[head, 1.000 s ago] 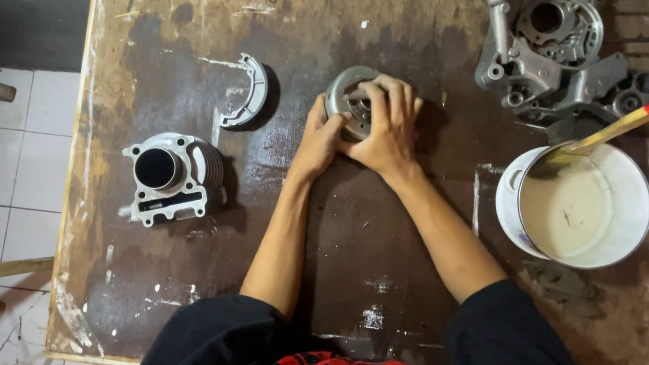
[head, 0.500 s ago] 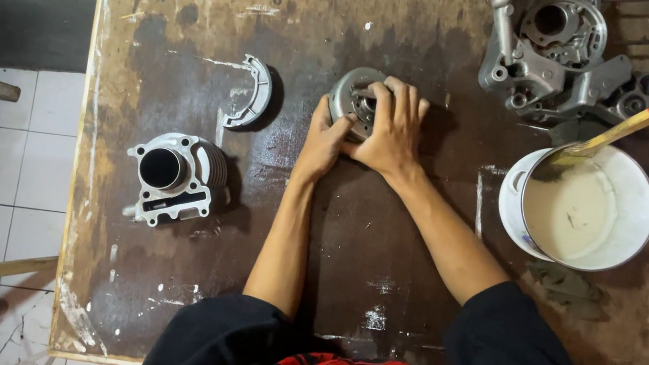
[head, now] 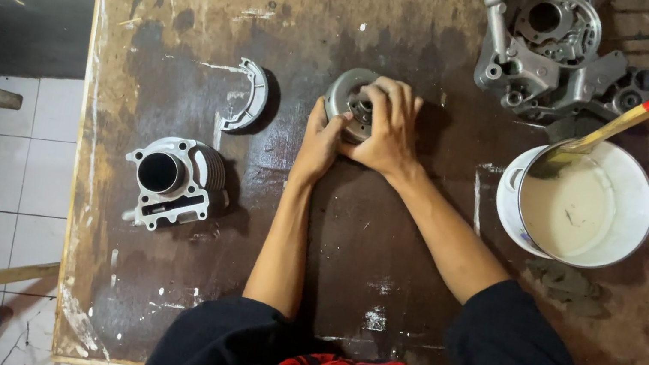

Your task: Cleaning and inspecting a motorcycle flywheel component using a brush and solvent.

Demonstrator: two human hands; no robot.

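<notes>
A round grey metal engine part (head: 347, 95) stands in the middle of a stained brown wooden table (head: 196, 6). My left hand (head: 319, 140) grips its lower left side. My right hand (head: 386, 125) lies over its top and right side, fingers curled around it, hiding most of the part. Both forearms reach up from my black shirt at the bottom of the head view.
A finned grey engine cylinder (head: 172, 177) sits at the left, a curved brake shoe (head: 247, 96) above it. A grey engine casing (head: 558, 50) lies at the top right. A white bowl (head: 633, 231) of pale liquid holds a red-tipped brush (head: 616, 124). Tiled floor shows left.
Both hands stay on the round metal part with only a slight shift of the fingers. The view has moved a little.
</notes>
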